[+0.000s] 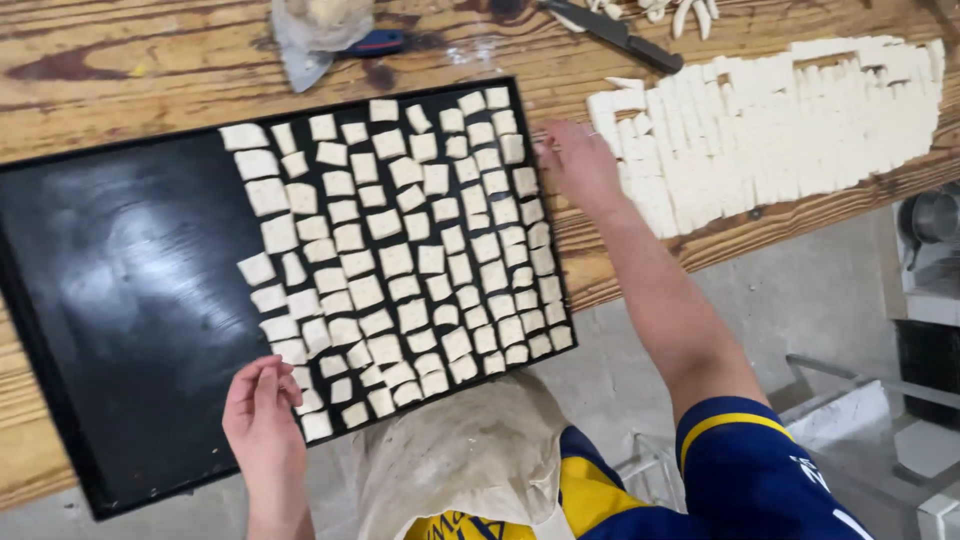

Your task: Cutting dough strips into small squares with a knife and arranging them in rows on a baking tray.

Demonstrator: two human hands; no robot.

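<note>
Cut dough squares (760, 130) are judged soft and light; edges should be pinched. Right hand (578, 165) fingers rest spread beside them; left hand (262, 420) fingers are loosely curled at the black tray (120, 300).

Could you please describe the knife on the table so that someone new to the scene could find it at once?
Start at the wooden table and follow its far edge past the black tray, toward the sheet of cut dough. Just beyond the sheet's near corner lies the knife, slanted. Its dark blade and handle make it the only slim, dark thing among pale pieces.
</note>
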